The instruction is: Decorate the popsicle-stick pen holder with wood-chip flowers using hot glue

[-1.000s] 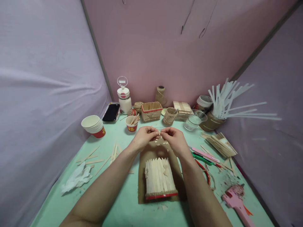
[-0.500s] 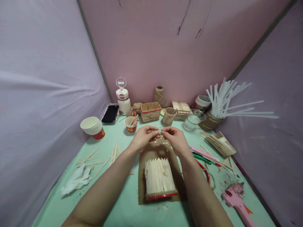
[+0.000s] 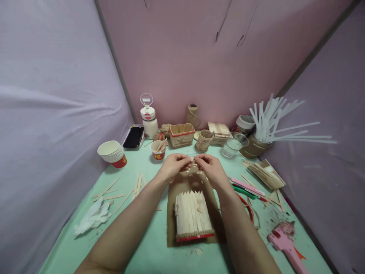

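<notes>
My left hand (image 3: 172, 167) and my right hand (image 3: 211, 169) meet fingertip to fingertip over the far end of a brown cardboard sheet (image 3: 173, 198). Both pinch a tiny pale wooden piece (image 3: 192, 162) between them. Several similar small wood chips (image 3: 199, 173) lie on the cardboard just below the fingers. Nearer to me on the cardboard lies a box made of popsicle sticks (image 3: 192, 216) with a red rim, on its side.
On the green table (image 3: 137, 243) stand stacked paper cups (image 3: 111, 152), a phone (image 3: 134, 136), a white bottle (image 3: 148, 121), a small stick basket (image 3: 181, 134), a glass (image 3: 232, 146), a jar of white strips (image 3: 259, 140). Loose sticks (image 3: 265, 174), pens (image 3: 246, 188), pink glue gun (image 3: 285, 241) lie right; crumpled tissue (image 3: 92, 217) left.
Both hands stay together over the cardboard, the fingers shifting only slightly around the small piece. The view has drifted a little.
</notes>
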Motion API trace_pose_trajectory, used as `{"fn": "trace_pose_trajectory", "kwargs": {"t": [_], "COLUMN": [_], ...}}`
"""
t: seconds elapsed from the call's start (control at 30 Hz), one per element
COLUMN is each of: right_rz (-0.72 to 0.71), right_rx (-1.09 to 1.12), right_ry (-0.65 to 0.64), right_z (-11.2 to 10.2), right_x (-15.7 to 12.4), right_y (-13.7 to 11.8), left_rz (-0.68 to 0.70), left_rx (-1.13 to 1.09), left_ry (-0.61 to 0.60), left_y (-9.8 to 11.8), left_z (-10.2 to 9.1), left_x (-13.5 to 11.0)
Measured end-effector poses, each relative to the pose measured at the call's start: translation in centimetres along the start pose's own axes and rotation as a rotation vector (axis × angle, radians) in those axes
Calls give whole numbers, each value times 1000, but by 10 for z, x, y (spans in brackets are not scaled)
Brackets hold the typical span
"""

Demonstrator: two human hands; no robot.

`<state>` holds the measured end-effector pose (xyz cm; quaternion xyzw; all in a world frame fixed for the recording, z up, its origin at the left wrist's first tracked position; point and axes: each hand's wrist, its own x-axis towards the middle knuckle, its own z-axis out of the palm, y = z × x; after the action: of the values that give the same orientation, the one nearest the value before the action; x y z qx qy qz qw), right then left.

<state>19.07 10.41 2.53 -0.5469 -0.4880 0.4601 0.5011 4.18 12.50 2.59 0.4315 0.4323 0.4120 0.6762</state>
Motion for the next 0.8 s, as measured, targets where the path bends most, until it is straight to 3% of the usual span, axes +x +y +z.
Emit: {"fn": "trace_pose_trajectory", "kwargs": {"t": [0.8], "right_rz": [-51], "right_rx": [-27], "right_ry": [18], "right_z": [4], "right_x": [-5], "right_y": [-7], "left_rz": [39], "left_rx": [15], "left_ry": [38], "left_y": [12], "left_z": [6], "left_x": [-8]}}
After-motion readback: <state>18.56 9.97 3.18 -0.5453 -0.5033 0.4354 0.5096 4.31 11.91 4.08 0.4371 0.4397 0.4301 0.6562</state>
